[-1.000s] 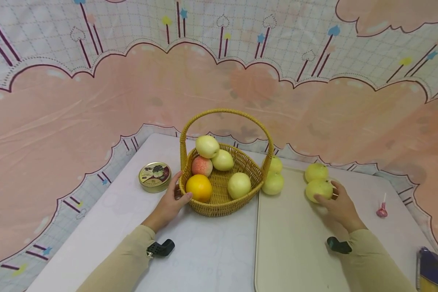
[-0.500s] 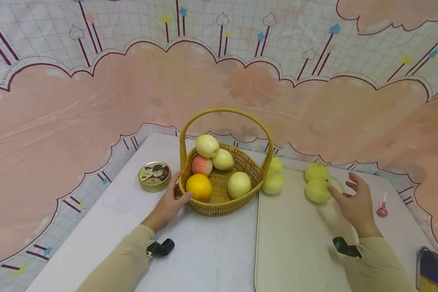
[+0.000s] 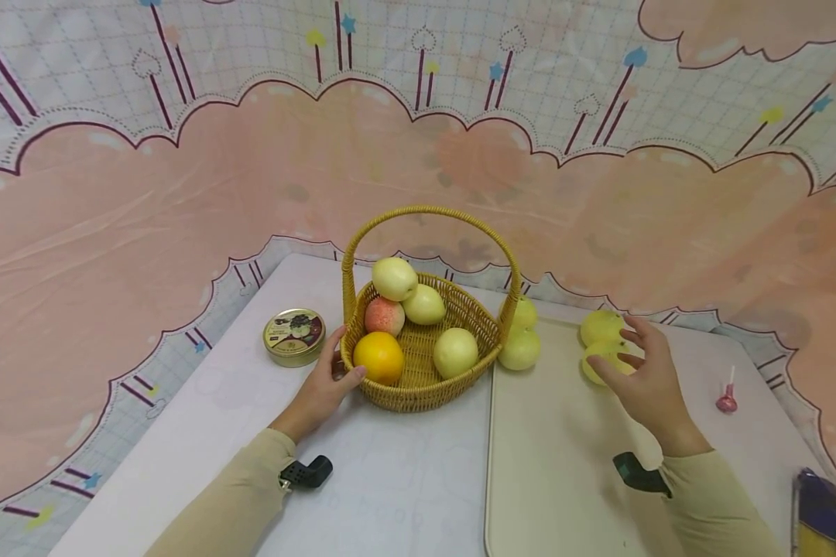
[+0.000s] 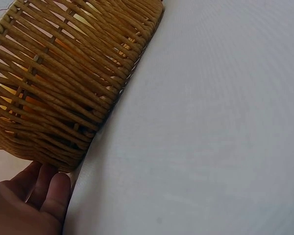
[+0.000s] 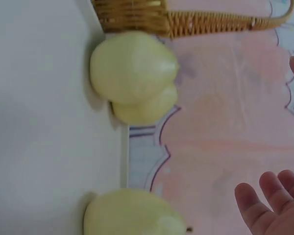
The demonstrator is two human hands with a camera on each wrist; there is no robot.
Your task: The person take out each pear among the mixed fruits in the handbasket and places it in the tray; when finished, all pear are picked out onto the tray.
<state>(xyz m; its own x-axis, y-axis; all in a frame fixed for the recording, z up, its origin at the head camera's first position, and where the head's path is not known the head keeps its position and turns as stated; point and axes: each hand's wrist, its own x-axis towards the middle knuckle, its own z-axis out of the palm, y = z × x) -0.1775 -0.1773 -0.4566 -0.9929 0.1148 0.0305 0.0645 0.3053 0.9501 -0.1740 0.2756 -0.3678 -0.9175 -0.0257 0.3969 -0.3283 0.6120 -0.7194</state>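
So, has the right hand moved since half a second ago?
Yes. In the head view, the right hand has moved left, away from the small red lollipop with its white stick, and now partly overlaps a round yellow-green pear.

Basket handle [image 3: 428, 210], a barrier — room beneath

A round gold tin [image 3: 294, 338] with a picture-printed lid sits at the left of the white worktop [image 3: 390, 487]; toward the right edge lies a red lollipop [image 3: 727, 401], its stick pointing at the cloud-printed backdrop cloth [image 3: 251, 178], and nearer, cut off, a dark blue and yellow packet [image 3: 827, 514]
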